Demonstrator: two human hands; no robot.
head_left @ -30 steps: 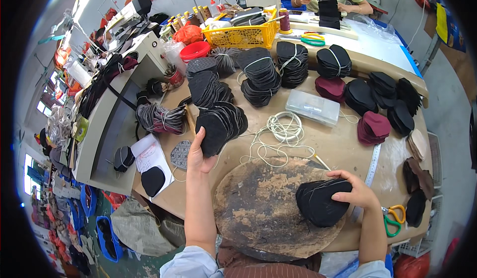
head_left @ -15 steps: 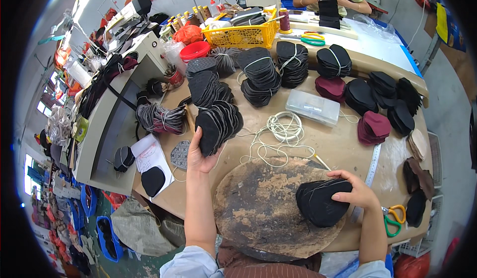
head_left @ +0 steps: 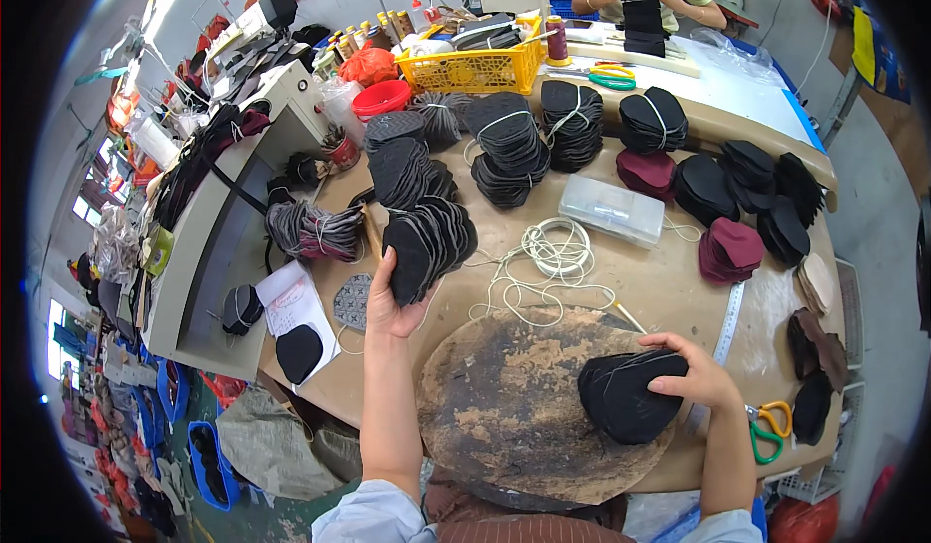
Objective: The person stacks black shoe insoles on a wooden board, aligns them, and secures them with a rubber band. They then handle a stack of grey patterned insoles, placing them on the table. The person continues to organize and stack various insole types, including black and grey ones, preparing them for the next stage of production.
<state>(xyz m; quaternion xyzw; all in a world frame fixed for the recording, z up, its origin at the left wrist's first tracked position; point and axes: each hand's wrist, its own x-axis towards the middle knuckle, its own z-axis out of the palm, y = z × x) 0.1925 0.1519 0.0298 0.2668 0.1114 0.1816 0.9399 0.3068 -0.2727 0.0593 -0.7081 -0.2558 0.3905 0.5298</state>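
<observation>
Just left of the frame's centre, the left hand [head_left: 388, 296] closes its fingers around the lower end of a fanned stack of black insole-shaped pieces [head_left: 427, 242] on the desk [head_left: 669, 281], thumb on the near face. At lower right, the right hand [head_left: 693, 378] presses down over a second black bundle [head_left: 626, 398] bound with thin string, which rests on the edge of a worn round board [head_left: 514, 407] with a scuffed, mottled brown surface. Both bundles look light, made of thin, matte, felt-like or leathery sheets that would flex and slide against each other, so a loose stack is best pinched across its full thickness near the narrow end, while the tied one can be gripped over its domed top. A tangle of pale cord [head_left: 553, 252] lies between the two hands, beside a clear plastic box [head_left: 616, 208]. Orange-handled scissors [head_left: 771, 427] sit at the right, near a steel ruler [head_left: 729, 320].
</observation>
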